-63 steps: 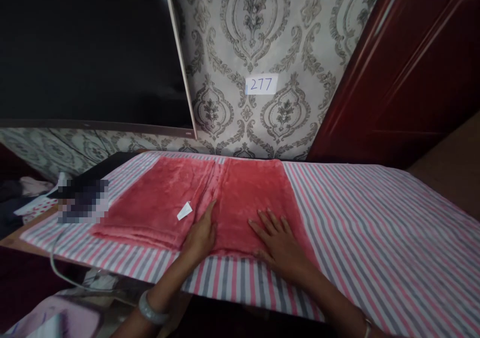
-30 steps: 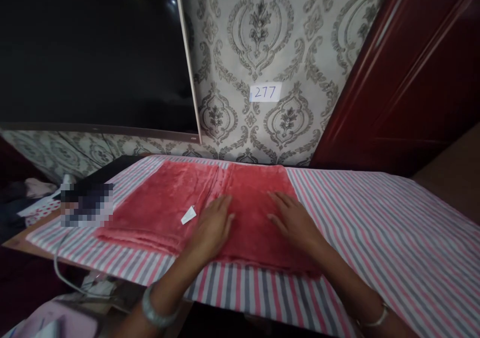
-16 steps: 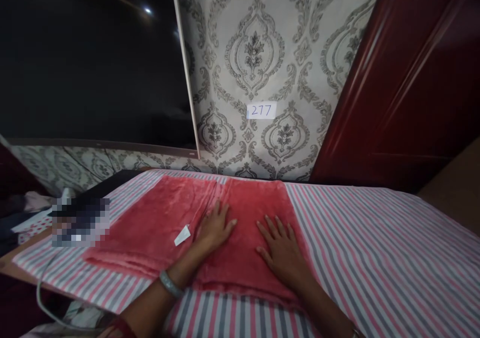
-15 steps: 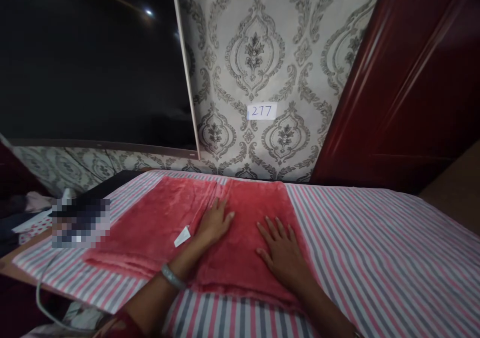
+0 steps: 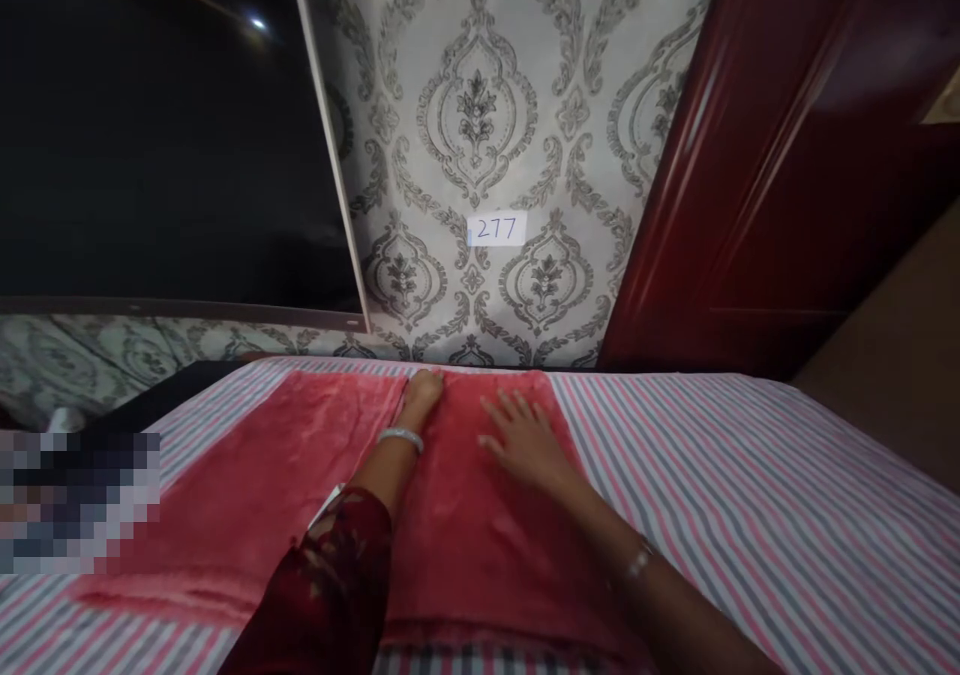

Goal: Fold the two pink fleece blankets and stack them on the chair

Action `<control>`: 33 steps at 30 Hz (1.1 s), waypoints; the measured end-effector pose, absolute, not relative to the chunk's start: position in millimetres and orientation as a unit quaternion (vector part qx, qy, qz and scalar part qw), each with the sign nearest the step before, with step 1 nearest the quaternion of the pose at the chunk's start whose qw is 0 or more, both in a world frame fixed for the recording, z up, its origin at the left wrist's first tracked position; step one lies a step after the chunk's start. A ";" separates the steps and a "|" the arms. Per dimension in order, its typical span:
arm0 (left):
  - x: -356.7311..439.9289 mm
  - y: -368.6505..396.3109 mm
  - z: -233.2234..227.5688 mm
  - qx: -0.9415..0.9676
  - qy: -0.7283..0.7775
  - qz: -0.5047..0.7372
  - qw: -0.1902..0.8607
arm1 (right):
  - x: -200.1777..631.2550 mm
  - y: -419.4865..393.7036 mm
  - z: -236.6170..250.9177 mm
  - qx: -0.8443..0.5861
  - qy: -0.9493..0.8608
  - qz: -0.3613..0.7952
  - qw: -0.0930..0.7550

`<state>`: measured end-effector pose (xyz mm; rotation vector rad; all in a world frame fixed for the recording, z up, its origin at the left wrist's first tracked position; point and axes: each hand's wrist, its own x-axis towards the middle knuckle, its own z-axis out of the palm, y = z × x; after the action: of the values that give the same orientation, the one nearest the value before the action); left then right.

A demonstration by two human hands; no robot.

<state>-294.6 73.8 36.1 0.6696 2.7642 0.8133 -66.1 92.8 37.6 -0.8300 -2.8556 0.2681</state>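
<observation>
Head view. Red plush cloth (image 5: 480,525) lies folded on the cloth-covered counter (image 5: 712,485), directly in front of the person: two flat sections, a narrow gap running away between them. Cannot tell whether the sections join underneath.

Left hand (image 5: 424,391): at the far end of the gap, fingers drawn in. Fingertips hidden, so cannot tell whether this grip pinches fabric or only presses. Right hand (image 5: 525,445): grip open and holding nothing, palm down, fingers spread over the far half of the right section.

Handling (judged): left hand seems to work the far end of the gap while the right steadies the plush. Right palm best kept flat and light; plush likely creeps and ridges under a hard push. Left hand should follow the gap straight, easing slack out rather than tugging sideways. White tag (image 5: 327,508) is partly hidden by the left sleeve (image 5: 330,585); a raised forearm would avoid dragging it.

Surface: pink, grey and white stripes, slightly rippled right of the plush.

Room: patterned wallpaper (image 5: 476,105) behind, paper label (image 5: 496,228) reading 277. Large dark screen (image 5: 150,145) at left, glossy dark-red panel (image 5: 757,155) at right. Patch at left edge pixelated; contents unreadable.
</observation>
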 end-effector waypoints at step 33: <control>-280.7 61.8 28.8 0.236 0.937 0.260 -0.007 | -90.8 179.4 11.9 -0.445 -0.858 0.154 0.207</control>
<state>-280.7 61.8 28.8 0.7431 2.9549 0.8188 -90.8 179.4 11.9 -1.2386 -2.3889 0.4294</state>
